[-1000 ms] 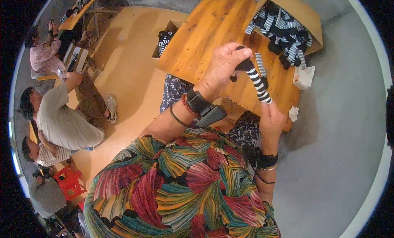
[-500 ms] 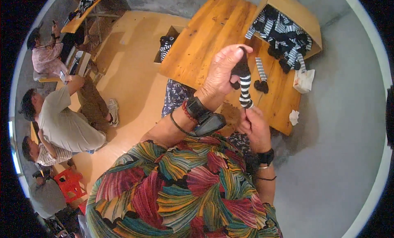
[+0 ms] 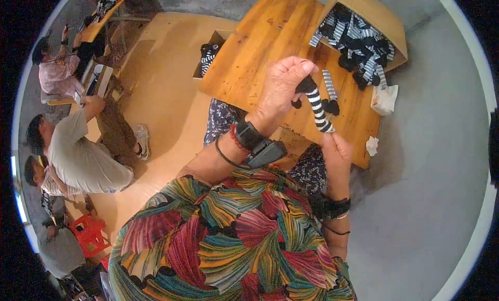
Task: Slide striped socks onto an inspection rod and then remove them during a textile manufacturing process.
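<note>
My left hand [image 3: 283, 88] is raised above the wooden table [image 3: 260, 57] and pinches the black toe end of a black-and-white striped sock [image 3: 316, 104]. The sock hangs stretched down to my right hand [image 3: 337, 148], which grips its lower end near the table's front edge. A device is strapped to my left wrist, and a dark band sits on the right one. Another striped sock [image 3: 329, 93] lies flat on the table just behind the held one.
A cardboard box [image 3: 364, 5] full of striped and black socks stands at the table's far right. Crumpled white tissue [image 3: 383, 99] lies near the right edge. A smaller box of socks [image 3: 209, 54] sits on the floor to the left. Several people sit at the far left.
Both hands have shifted the sock from slanting to nearly upright, held taut. My right hand moved up and closer under the left.
</note>
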`<move>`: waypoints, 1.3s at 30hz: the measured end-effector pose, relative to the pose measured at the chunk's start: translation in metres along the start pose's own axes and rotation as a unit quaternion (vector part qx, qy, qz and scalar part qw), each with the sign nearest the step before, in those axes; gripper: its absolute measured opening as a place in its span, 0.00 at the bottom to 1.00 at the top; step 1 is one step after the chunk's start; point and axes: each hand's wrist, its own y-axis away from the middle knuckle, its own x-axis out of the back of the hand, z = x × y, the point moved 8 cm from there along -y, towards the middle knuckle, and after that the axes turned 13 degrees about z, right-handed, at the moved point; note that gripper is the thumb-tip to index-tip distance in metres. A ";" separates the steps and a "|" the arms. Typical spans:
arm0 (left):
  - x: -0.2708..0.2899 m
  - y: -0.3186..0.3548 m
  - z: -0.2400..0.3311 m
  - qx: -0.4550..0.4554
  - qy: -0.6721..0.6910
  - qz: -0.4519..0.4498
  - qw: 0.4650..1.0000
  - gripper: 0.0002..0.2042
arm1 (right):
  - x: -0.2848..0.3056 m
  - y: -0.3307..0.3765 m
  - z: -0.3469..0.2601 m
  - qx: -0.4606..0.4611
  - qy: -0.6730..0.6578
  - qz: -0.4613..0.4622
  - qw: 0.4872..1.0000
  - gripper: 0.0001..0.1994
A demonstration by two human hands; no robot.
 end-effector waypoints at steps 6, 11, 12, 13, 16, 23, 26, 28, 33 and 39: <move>-0.007 0.016 -0.002 0.032 0.036 -0.008 0.999 0.11 | -0.027 0.014 0.040 -0.226 -0.167 -0.050 0.958 0.10; -0.014 0.025 0.008 0.030 0.032 -0.026 0.999 0.13 | -0.067 0.042 0.021 -0.341 -0.372 -0.166 0.847 0.12; -0.017 0.026 0.013 0.015 0.025 -0.032 0.999 0.14 | -0.074 0.043 0.017 -0.345 -0.396 -0.193 0.829 0.13; -0.016 0.026 0.018 0.000 0.014 -0.034 0.999 0.14 | -0.076 0.041 0.016 -0.346 -0.398 -0.196 0.827 0.13; -0.003 0.018 0.020 -0.014 0.030 -0.011 0.999 0.13 | -0.046 0.019 0.016 -0.252 -0.149 -0.093 0.952 0.11; 0.004 0.008 0.010 0.088 0.110 -0.024 0.990 0.15 | 0.000 -0.008 -0.001 0.040 0.071 -0.017 0.997 0.09; 0.005 0.008 -0.001 0.167 0.132 -0.001 0.977 0.15 | 0.005 -0.008 -0.011 0.071 0.105 0.000 0.992 0.10; 0.004 0.008 -0.001 0.143 0.117 0.006 0.983 0.15 | 0.004 -0.009 -0.010 0.057 0.096 -0.005 0.994 0.10; 0.013 0.004 -0.003 0.033 0.035 0.042 0.998 0.13 | -0.012 -0.003 0.008 0.011 0.045 -0.011 0.999 0.12; 0.013 0.002 -0.010 0.041 0.030 0.035 0.998 0.09 | -0.036 0.007 0.034 -0.208 -0.091 -0.070 0.971 0.13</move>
